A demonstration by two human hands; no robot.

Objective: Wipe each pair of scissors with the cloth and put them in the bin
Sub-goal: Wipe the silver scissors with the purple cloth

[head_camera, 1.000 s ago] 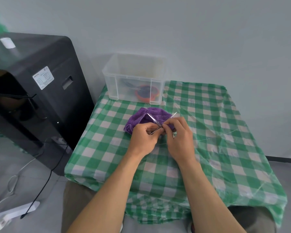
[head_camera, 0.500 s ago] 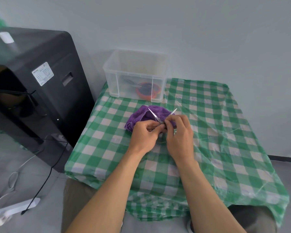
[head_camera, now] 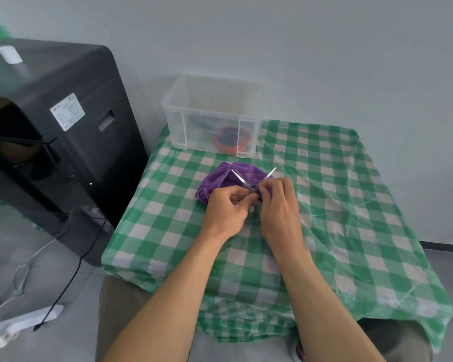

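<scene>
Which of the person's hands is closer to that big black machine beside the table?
Left. The left hand lies on the side toward the black machine; the right hand sits just beyond it, farther away.

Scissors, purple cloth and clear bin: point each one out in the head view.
scissors (head_camera: 242, 181), head view, on the steel blade seen against the cloth.
purple cloth (head_camera: 216, 178), head view, on its uncovered left fold.
clear bin (head_camera: 179, 130), head view, on the front wall near its left corner.
</scene>
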